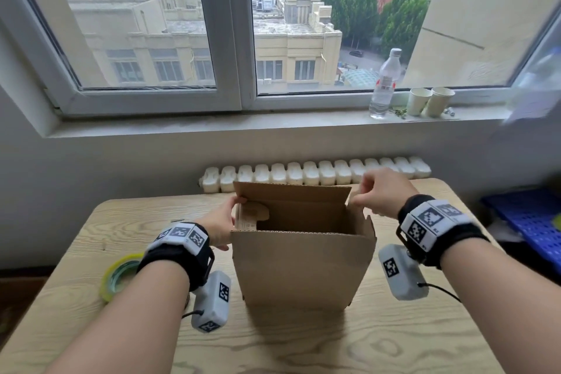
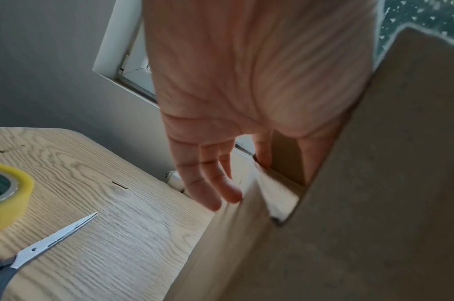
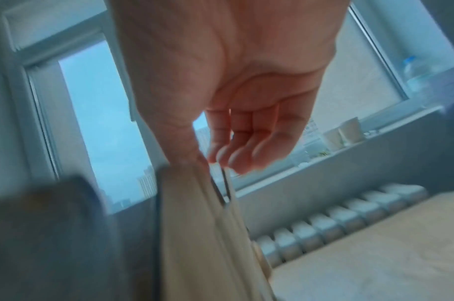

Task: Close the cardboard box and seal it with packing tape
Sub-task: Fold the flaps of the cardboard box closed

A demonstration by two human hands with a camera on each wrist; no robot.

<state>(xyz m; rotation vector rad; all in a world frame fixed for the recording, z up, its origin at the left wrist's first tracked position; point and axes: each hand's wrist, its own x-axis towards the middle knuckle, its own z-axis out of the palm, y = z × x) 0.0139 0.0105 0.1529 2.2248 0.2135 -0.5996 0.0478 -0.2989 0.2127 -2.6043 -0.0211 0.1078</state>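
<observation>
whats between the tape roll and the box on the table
In the left wrist view, scissors lie on the table between the tape roll and the box.

We see a cardboard box [image 1: 303, 267] of plain brown matt card, its cut edges showing corrugated fluting. It stands on a worktop [image 1: 379, 343] of pale wood-grain finish, smooth with a soft sheen. Near the worktop's left edge lies a roll of packing tape [image 2: 7, 201], glossy translucent yellow plastic, and scissors [image 2: 53, 240] with bright polished metal blades and dark matt plastic handles. On the windowsill stand a clear glossy plastic bottle [image 1: 384, 85] and two matt paper cups [image 1: 429, 102].
</observation>
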